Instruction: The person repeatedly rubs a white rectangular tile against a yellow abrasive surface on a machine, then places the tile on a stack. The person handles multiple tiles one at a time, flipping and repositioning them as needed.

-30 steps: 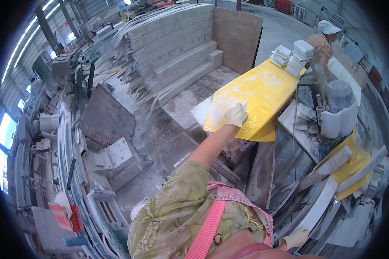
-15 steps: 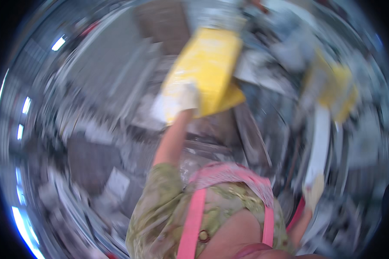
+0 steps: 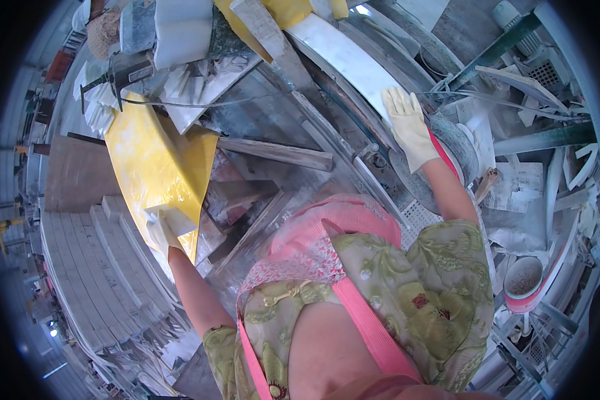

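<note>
Closed, as far as I can make out, on one edge of a pale tile (image 3: 175, 219), the left hand (image 3: 159, 231) works in a light glove; how hard it pinches, I cannot tell. Across the body, the right hand (image 3: 408, 127) is open and holds nothing I can see, palm down, fingers stretched over the near end of a long white strip (image 3: 343, 55).

Biggest of all around the person is the stack of long grey bars (image 3: 90, 260), just beyond the left hand. Next comes the yellow sheet (image 3: 152, 150), draped with one side hanging down; I'd guess it is spread there to give a smooth surface and spare the tiles from scuffs. On the right, the round grey wheel (image 3: 468, 148) sits under the reach of that arm, and the flat hand looks as though it is steadying itself or feeling the strip; contact is hard to judge. At the sheet's far end is a pile of pale tiles (image 3: 100, 117), probably kept there to leave the near end for handling.

Smallest is the single tile: over the sheet's near end, its free part jutting rightward from the left fingers, well apart from the right hand.
</note>
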The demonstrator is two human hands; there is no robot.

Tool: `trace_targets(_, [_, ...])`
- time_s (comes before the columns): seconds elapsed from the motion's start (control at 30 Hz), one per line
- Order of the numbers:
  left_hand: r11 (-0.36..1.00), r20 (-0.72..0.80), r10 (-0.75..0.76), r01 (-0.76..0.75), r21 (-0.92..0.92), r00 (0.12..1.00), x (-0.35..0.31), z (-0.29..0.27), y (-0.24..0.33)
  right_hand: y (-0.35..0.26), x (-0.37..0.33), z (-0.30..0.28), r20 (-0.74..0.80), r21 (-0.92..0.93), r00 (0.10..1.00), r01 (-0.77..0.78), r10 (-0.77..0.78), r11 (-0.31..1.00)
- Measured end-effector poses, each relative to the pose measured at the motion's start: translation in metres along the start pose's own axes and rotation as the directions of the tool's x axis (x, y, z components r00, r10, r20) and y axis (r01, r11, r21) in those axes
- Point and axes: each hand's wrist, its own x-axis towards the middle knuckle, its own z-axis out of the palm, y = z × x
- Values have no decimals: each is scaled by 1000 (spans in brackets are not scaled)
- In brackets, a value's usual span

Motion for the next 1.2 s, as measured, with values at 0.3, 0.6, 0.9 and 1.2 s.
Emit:
trace_targets(0.3, [1000, 42, -16, 17, -12, 999, 2, -5, -8, 15, 45, -16, -145, -26, 974, 171, -173, 985])
trace_targets(0.6, [991, 74, -100, 106, -78, 992, -5, -5, 4, 4, 70, -7, 54, -91, 980, 196, -192, 976])
trace_targets(0.9, [996, 109, -83, 86, -28, 991, 6, -2, -10, -5, 87, 5, 72, -52, 991, 117, -113, 992])
trace_targets(1.2, [938, 407, 198, -293, 186, 892, 32, -25, -27, -25, 153, -71, 173, 241, 960, -257, 219, 936])
